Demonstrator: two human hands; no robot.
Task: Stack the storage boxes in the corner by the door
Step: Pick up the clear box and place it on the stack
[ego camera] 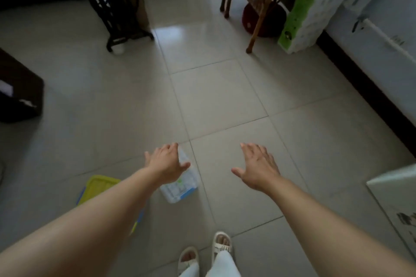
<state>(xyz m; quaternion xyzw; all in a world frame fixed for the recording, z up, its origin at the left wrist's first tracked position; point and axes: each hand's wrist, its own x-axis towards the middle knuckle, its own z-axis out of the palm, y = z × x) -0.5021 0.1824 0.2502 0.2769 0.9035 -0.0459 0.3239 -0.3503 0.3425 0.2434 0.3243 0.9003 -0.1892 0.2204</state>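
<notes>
A small clear storage box with blue latches (182, 184) sits on the tiled floor just ahead of my feet. My left hand (165, 163) hovers above its far left side, fingers spread, holding nothing. A yellow box with blue trim (99, 185) lies on the floor to the left, mostly hidden under my left forearm. My right hand (257, 167) is stretched out over bare tiles to the right of the clear box, palm down and empty.
A dark box (20, 94) stands at the left edge. A black metal stand (121, 4) and a wooden chair frame (258, 4) are at the back, with a green and white package (301, 9) against the wall. A white panel (396, 200) juts in at right.
</notes>
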